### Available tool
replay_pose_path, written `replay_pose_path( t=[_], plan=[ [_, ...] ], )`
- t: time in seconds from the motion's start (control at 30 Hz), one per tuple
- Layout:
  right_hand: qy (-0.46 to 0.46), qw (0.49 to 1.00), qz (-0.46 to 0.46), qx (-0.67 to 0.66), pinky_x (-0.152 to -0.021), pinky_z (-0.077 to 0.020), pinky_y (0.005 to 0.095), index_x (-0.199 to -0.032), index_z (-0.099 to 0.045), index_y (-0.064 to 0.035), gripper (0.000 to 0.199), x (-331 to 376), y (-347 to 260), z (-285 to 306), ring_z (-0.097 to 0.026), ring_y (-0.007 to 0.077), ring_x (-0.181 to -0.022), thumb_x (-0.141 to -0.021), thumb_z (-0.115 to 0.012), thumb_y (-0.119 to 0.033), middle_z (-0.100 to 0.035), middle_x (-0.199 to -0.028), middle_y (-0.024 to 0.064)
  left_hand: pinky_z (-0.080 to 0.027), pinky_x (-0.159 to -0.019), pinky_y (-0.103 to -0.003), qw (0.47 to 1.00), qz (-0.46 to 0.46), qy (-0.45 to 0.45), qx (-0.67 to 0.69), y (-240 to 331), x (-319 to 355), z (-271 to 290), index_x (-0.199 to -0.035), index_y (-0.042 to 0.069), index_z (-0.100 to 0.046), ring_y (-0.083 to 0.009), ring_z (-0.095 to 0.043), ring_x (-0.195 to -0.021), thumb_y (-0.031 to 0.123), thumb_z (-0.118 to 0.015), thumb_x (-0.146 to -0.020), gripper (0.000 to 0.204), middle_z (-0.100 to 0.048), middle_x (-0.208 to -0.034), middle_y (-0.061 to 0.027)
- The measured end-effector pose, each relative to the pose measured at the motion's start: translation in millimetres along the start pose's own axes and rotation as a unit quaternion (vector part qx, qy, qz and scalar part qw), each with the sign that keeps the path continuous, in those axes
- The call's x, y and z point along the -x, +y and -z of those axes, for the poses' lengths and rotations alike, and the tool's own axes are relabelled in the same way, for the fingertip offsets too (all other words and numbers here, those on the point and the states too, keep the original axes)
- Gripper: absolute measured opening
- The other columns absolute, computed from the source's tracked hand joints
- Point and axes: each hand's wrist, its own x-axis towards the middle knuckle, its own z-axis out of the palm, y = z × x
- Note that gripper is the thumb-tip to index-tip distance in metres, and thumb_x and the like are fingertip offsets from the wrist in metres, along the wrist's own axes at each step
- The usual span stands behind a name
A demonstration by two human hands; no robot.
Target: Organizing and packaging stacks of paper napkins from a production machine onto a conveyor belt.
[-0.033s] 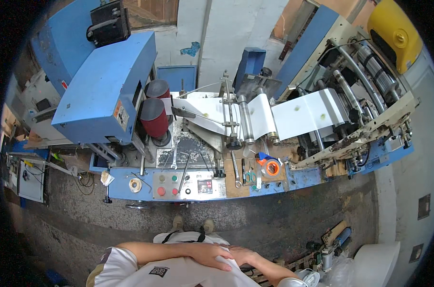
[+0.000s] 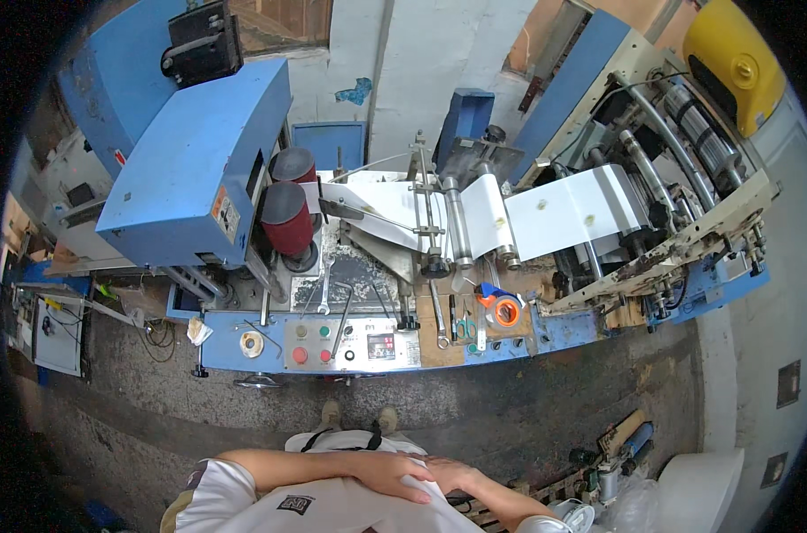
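My left hand (image 2: 387, 473) rests against the front of my white shirt (image 2: 332, 502), its fingers extended toward the right and nothing seen in them. Beside it, partly under its fingers, lies my right hand (image 2: 450, 474); its own fingertips are hidden. Both hands stay at my belly, apart from the machine. In front of me is a long blue label-printing machine (image 2: 190, 160). A white paper web (image 2: 563, 210) with small yellowish printed spots runs over its metal rollers (image 2: 458, 222). Two dark red rollers (image 2: 285, 218) stand on end by the blue housing.
Along the machine's front edge is a control panel (image 2: 350, 345) with buttons and a small display. Wrenches (image 2: 324, 298), scissors (image 2: 465, 328) and an orange tape roll (image 2: 507, 312) lie on the bench. A yellow cover (image 2: 739, 67) hangs far right; more equipment (image 2: 612, 471) stands at lower right.
The printed spots on the paper web have shifted slightly left along the rollers, and another spot shows near the middle roller. My hands have not moved.
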Motion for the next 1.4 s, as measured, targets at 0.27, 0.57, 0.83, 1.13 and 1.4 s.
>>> replay_pose_path(
  t=[0.27, 0.57, 0.83, 1.13, 1.4],
  plan=[
    [0.018, 1.0, 0.007, 0.009, -0.113, -0.0342, 0.0462, -0.144, -0.048, -0.0195, 0.078, -2, 6, -9, -0.029, 0.0401, -0.144, -0.075, -0.073, -0.049, -0.017, -0.161, 0.0228, -0.041, -0.107, -0.039, 0.999, -0.02, 0.03, 0.019, 9, 4, 0, -0.135, -0.005, -0.052, -0.0356, -0.054, -0.125, 0.057, -0.055, -0.094, 0.074, -0.058, -0.132, -0.0255],
    [0.024, 0.999, 0.027, 0.023, -0.113, -0.035, 0.047, -0.143, -0.048, -0.0179, 0.08, -2, 9, -10, -0.03, 0.0407, -0.143, -0.074, -0.075, -0.048, -0.018, -0.16, 0.0237, -0.04, -0.108, -0.04, 0.999, -0.026, 0.04, 0.01, 11, 5, -1, -0.134, -0.006, -0.053, -0.036, -0.052, -0.127, 0.056, -0.055, -0.095, 0.073, -0.059, -0.131, -0.0255],
    [0.03, 0.999, 0.025, 0.016, -0.112, -0.0361, 0.0466, -0.145, -0.045, -0.0175, 0.086, -5, 21, -16, -0.033, 0.0415, -0.141, -0.071, -0.076, -0.05, -0.018, -0.16, 0.0234, -0.038, -0.109, -0.039, 1.0, -0.001, 0.017, 0.004, 5, 2, -1, -0.139, -0.001, -0.049, -0.034, -0.05, -0.129, 0.057, -0.054, -0.095, 0.074, -0.055, -0.136, -0.0233],
    [0.015, 1.0, 0.024, 0.013, -0.112, -0.0364, 0.0476, -0.147, -0.041, -0.0183, 0.091, -1, 13, -5, -0.035, 0.0416, -0.14, -0.07, -0.078, -0.051, -0.016, -0.161, 0.0215, -0.04, -0.108, -0.038, 1.0, -0.003, 0.021, 0.021, 2, 0, -2, -0.138, -0.004, -0.05, -0.0348, -0.052, -0.128, 0.058, -0.054, -0.094, 0.076, -0.057, -0.134, -0.0247],
    [-0.021, 0.998, 0.036, 0.055, -0.113, -0.0336, 0.0477, -0.146, -0.045, -0.0197, 0.09, -4, 25, -14, -0.029, 0.0417, -0.143, -0.068, -0.079, -0.049, -0.014, -0.162, 0.0213, -0.039, -0.109, -0.038, 1.0, 0.009, 0.009, 0.004, -3, -3, -4, -0.141, 0.002, -0.047, -0.0315, -0.051, -0.129, 0.056, -0.055, -0.095, 0.072, -0.055, -0.137, -0.0205]
  ],
)
